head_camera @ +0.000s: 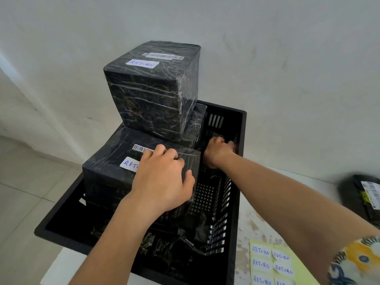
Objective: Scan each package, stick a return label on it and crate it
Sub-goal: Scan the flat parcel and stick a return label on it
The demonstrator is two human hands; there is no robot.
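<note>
A black slotted crate (240, 128) stands on the table and holds several black wrapped packages. The tall one (152, 93) at the back carries a barcode and a white RETURN label. My left hand (164, 177) grips the right top edge of the front package (109, 173), covering part of its RETURN label; the thumb hooks over the corner. My right hand (219, 152) reaches down inside the crate at its far right side, fingers curled on something dark that I cannot make out. A yellow sheet of RETURN labels (273, 264) lies at the lower right.
Another dark package (362, 198) with a barcode label lies on the white speckled table (253, 221) at the right edge. A plain wall rises behind the crate. Tiled floor shows to the left, beyond the table's left edge.
</note>
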